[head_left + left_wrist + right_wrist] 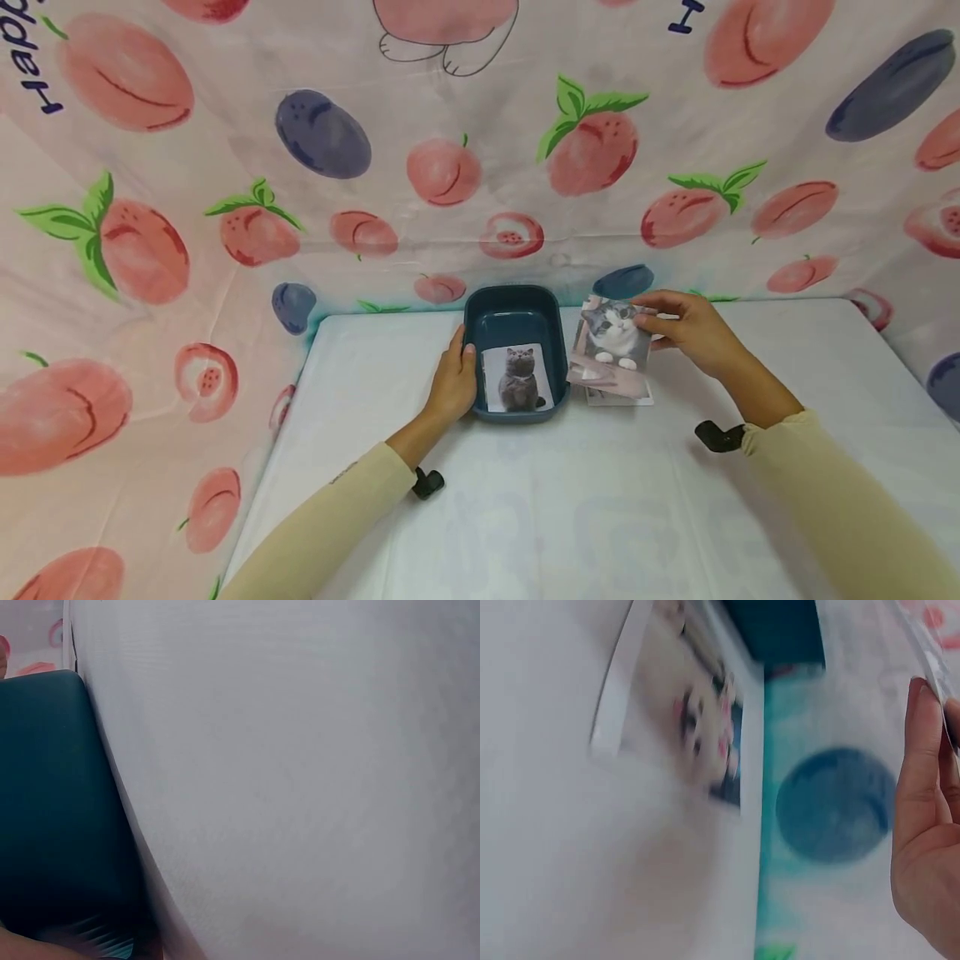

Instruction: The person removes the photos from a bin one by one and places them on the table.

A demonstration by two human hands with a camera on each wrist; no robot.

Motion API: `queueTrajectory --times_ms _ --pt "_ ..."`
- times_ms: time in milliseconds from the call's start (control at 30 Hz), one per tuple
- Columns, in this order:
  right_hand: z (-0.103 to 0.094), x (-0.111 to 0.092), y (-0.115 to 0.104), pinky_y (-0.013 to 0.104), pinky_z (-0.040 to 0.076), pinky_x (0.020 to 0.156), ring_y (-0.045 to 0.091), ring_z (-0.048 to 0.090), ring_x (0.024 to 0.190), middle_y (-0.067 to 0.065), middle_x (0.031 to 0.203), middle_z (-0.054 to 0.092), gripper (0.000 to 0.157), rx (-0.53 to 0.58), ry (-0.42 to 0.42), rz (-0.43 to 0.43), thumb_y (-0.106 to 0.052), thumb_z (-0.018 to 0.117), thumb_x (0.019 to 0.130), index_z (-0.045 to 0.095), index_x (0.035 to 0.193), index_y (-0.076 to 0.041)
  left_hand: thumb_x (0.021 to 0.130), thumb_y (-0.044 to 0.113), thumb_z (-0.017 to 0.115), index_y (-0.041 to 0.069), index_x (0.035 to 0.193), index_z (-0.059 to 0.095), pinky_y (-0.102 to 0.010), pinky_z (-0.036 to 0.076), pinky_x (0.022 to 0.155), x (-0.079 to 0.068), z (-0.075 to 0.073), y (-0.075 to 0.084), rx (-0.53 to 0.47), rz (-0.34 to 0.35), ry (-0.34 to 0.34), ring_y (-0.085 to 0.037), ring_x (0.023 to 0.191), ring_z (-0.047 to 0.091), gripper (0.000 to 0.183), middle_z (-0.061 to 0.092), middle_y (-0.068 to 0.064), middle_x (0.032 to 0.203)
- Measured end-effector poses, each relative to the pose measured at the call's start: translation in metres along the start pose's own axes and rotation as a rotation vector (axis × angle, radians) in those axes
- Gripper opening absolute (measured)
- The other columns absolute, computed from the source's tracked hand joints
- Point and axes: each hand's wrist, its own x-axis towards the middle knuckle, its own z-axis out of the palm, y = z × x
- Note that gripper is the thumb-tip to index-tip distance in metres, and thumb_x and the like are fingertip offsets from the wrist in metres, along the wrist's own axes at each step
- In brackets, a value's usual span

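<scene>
My left hand (452, 379) holds the left side of a dark teal plastic box (513, 298), its thumb at the rim. The box's wall (60, 787) fills the left of the left wrist view. Inside the box lies a photo card of a grey cat (517, 379). To the right of the box, my right hand (686, 329) pinches a photo card of a grey-and-white cat (618, 333) by its right edge, tilted up. Under it, partly hidden, another photo card (600, 400) lies on the table; in the right wrist view this card (667, 712) is blurred.
A white cloth covers the table (525, 517). Behind and beside it hangs a fruit-print curtain (360, 192), close to the box's far end. A small black device (429, 483) sits at my left cuff, and another black device (718, 436) at my right cuff.
</scene>
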Motion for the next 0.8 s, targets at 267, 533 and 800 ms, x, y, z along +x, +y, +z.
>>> queueTrajectory --times_ms 267,533,800 --pt "-0.040 -0.012 0.028 0.023 0.059 0.072 0.000 0.062 0.093 -0.018 0.109 0.061 0.047 -0.058 0.063 0.046 -0.033 0.068 0.099 0.059 0.138 -0.009 0.113 0.033 0.031 0.013 0.165 0.019 -0.051 0.023 0.126 0.002 0.000 -0.001 -0.001 0.005 -0.004 -0.033 0.154 0.029 0.056 0.034 -0.020 0.163" --pt "-0.066 -0.017 0.043 0.021 0.057 0.072 -0.003 0.057 0.095 -0.025 0.110 0.058 0.051 -0.100 0.092 0.102 -0.039 0.066 0.099 0.057 0.139 -0.008 0.113 0.032 0.032 0.014 0.165 0.019 -0.051 0.024 0.126 0.003 0.001 -0.001 -0.001 0.010 -0.002 -0.033 0.154 0.030 0.056 0.035 -0.019 0.163" --pt "-0.078 -0.011 0.067 0.023 0.057 0.075 -0.006 0.057 0.095 -0.031 0.108 0.056 0.061 -0.167 0.079 0.135 -0.047 0.066 0.097 0.055 0.143 -0.008 0.113 0.030 0.032 0.013 0.164 0.019 -0.051 0.023 0.126 0.002 0.000 -0.001 -0.009 0.002 -0.002 -0.033 0.154 0.030 0.056 0.034 -0.019 0.163"
